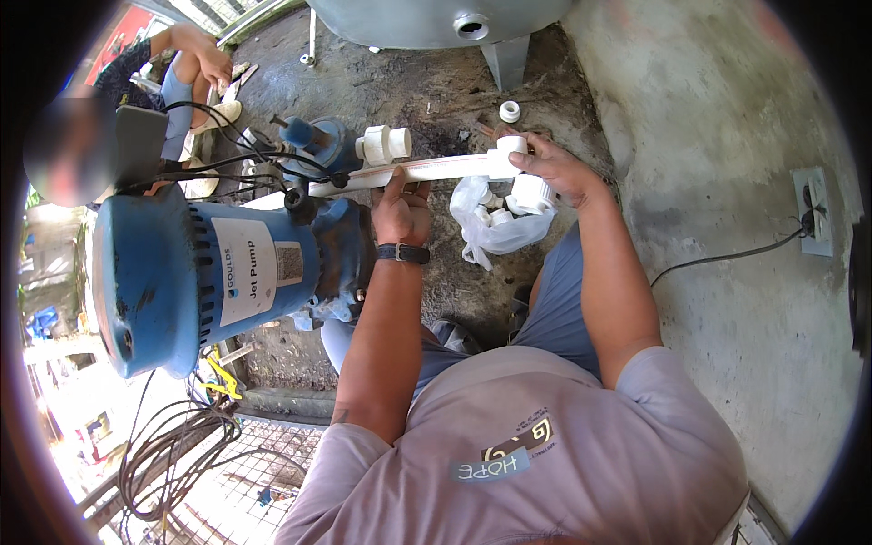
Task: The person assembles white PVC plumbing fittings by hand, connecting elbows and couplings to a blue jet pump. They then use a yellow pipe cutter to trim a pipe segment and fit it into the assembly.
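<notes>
A long white PVC pipe (436,168) runs crosswise in front of me, its left part passing behind dark cables. My left hand (400,213) is closed round it near the middle, thumb on the near side. At the right end sits a white elbow fitting (511,153), which my right hand (561,171) grips between thumb and fingers; whether it is fully seated I cannot tell. Just below, a thin plastic bag (486,238) holds several white fittings, with a larger ribbed fitting (532,194) at its top. A white union-type fitting (383,145) shows just beyond the pipe.
A blue pump (259,268) stands close on my left, cables over it. Beyond are a small white ring fitting (510,112) and a grey tank (436,23) on legs. A wall (718,145) rises at right with an outlet (813,211). Another person's hand (215,68) shows far left.
</notes>
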A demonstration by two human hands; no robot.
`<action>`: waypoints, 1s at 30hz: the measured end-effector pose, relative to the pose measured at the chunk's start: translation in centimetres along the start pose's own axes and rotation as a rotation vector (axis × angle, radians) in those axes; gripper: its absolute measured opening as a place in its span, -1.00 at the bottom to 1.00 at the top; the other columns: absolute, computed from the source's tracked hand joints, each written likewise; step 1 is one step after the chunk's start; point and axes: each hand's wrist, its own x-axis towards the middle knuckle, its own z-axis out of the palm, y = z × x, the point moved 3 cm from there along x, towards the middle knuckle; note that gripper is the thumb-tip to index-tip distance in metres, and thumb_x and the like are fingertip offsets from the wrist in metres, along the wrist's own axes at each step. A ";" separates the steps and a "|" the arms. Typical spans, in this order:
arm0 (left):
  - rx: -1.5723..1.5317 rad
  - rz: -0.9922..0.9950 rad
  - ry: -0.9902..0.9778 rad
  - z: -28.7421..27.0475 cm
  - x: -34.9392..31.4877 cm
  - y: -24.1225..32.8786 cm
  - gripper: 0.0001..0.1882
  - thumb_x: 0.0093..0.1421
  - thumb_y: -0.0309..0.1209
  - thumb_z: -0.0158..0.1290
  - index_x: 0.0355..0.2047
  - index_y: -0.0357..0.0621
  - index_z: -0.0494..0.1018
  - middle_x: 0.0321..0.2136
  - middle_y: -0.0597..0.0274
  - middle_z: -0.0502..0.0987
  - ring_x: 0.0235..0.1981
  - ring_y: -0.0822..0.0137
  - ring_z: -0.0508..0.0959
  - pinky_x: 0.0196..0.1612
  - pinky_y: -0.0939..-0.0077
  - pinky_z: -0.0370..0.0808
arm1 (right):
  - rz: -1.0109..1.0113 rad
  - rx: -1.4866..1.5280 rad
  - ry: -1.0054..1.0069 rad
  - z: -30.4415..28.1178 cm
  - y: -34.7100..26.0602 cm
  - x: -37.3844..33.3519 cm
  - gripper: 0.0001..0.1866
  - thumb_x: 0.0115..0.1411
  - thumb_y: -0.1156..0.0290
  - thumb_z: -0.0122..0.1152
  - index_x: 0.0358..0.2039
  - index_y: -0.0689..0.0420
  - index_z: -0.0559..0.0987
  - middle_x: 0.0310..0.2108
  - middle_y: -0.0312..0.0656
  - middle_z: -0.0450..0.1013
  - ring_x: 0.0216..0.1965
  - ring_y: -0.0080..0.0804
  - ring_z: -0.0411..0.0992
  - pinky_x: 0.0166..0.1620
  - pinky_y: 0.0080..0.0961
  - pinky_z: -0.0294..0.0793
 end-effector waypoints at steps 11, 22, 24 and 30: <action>-0.055 -0.008 -0.001 0.5 0.1 0.6 -0.64 0.23 -0.58 -0.03 0.04 -0.26 0.26 -0.07 0.05 0.42 0.03 0.08 0.42 0.14 0.03 0.41 | -0.052 0.086 -0.018 -0.2 1.0 0.5 -0.24 0.07 0.11 0.36 0.17 0.25 0.28 -0.01 -0.10 0.41 0.00 -0.44 0.36 0.07 -0.50 0.29; -0.020 -0.013 -0.059 0.1 0.6 0.6 -0.66 0.21 -0.55 0.03 0.00 -0.08 0.30 -0.14 0.18 0.47 -0.17 0.23 0.52 -0.04 0.12 0.54 | -0.034 0.027 -0.168 -0.9 0.8 -0.5 -0.19 -0.05 0.23 0.44 0.17 0.25 0.29 -0.22 -0.14 0.54 -0.13 -0.44 0.47 0.00 -0.49 0.35; -0.025 -0.029 -0.061 0.2 0.6 0.6 -0.66 0.21 -0.55 0.03 0.00 -0.08 0.30 -0.14 0.19 0.47 -0.17 0.23 0.52 -0.05 0.12 0.54 | -0.015 0.025 -0.124 -0.8 0.6 -0.8 -0.21 -0.03 0.23 0.42 0.17 0.25 0.29 -0.17 -0.12 0.52 -0.13 -0.43 0.47 0.01 -0.48 0.36; -0.041 -0.033 -0.044 -0.1 0.8 0.6 -0.65 0.21 -0.54 0.04 0.00 -0.05 0.29 -0.17 0.21 0.47 -0.21 0.25 0.52 -0.08 0.15 0.53 | -0.036 0.086 -0.095 -0.4 1.1 0.1 -0.27 0.04 0.16 0.35 0.15 0.26 0.32 -0.05 -0.05 0.45 -0.12 -0.41 0.47 0.01 -0.45 0.38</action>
